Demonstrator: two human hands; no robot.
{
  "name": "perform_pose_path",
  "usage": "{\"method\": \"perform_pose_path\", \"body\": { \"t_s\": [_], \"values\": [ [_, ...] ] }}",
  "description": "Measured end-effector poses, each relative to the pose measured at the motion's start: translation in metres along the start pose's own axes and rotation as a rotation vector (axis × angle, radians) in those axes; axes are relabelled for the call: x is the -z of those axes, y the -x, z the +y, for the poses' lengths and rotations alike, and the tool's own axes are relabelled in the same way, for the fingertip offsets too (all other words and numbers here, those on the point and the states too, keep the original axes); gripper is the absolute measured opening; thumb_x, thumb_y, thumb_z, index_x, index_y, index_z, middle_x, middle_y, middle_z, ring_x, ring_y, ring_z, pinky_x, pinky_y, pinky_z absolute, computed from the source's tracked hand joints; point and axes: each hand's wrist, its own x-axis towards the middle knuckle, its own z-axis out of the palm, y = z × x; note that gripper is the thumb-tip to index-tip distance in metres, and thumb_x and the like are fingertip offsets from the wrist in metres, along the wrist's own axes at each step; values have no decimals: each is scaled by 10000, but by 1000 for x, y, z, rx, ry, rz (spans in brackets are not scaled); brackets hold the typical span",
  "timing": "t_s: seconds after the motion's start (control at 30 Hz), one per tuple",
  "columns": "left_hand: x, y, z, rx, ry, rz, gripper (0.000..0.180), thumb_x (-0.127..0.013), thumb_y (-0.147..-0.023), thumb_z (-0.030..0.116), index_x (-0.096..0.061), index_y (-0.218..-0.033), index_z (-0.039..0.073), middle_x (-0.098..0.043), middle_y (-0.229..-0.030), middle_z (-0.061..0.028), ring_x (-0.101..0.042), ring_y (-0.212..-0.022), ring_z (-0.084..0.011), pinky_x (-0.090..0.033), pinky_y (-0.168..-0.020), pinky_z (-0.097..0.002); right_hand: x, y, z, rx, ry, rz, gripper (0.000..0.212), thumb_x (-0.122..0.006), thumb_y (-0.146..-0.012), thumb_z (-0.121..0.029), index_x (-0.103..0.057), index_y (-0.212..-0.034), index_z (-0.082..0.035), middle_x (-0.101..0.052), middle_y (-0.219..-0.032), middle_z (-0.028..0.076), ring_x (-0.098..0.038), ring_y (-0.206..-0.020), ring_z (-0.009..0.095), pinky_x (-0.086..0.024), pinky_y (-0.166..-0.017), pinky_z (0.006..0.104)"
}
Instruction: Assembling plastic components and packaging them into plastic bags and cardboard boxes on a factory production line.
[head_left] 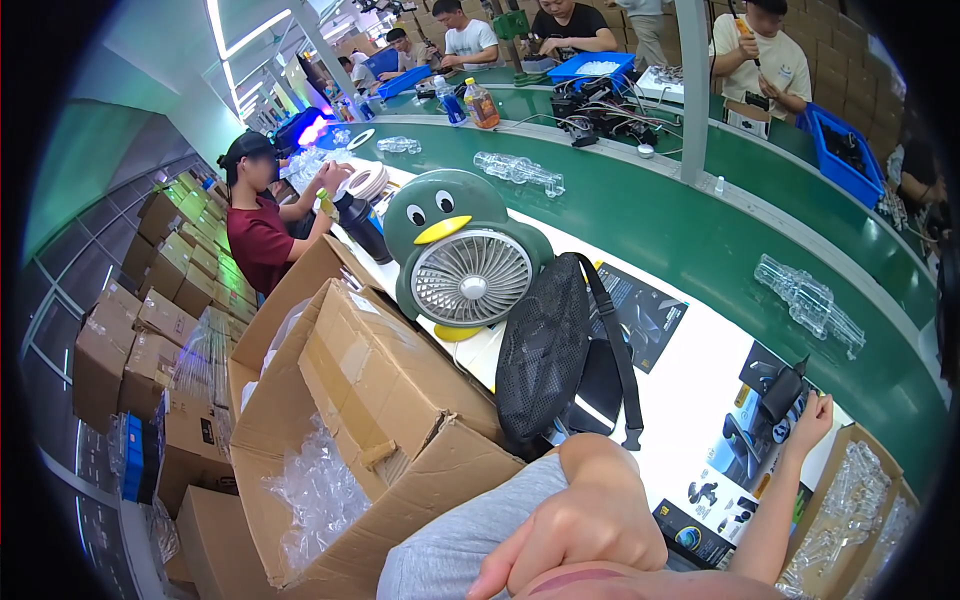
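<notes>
My left hand point(585, 525) is large and close at the lower middle, in front of a grey-clothed leg. Its fingers look curled inward, and whatever they may hold is hidden. Farther right, my right hand point(815, 415) pinches a small black part point(783, 394) above the white tabletop, at the edge of a printed sheet point(738, 440). The part's exact kind is unclear. Between the hands and a green penguin-shaped fan point(472, 270) lies a black mesh bag point(545, 355) with a strap. A clear plastic toy-gun-shaped shell point(808, 303) rests on the green belt beyond the right hand.
An opened cardboard box point(385, 390) with clear plastic wrap stands at left. Another carton point(845, 500) of clear shells sits at lower right. The green conveyor point(640, 225) runs along the far side, past a post point(692, 90). A person in red point(262, 225) works at left; several others sit beyond.
</notes>
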Motion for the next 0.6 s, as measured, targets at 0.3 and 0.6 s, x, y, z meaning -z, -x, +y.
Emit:
{"method": "perform_pose_path", "body": {
  "t_s": [0.3,0.6],
  "values": [
    [-18,0,-1,1,-12,398,206,-641,-816,272,-680,-812,69,-572,-640,-42,-513,-500,-150,-346,-427,-308,2,-2,2,22,-4,-3,381,-517,-843,-3,-223,-622,-102,-174,-633,-44,-184,-591,72,-204,-535,234],
    [-20,8,-1,40,26,361,202,-653,-805,270,-676,-788,71,-573,-636,-40,-500,-490,-148,-325,-422,-313,7,-4,4,-2,9,-8,377,-521,-849,-11,-234,-622,-103,-183,-640,-45,-195,-604,71,-206,-546,233]
  ]
}}
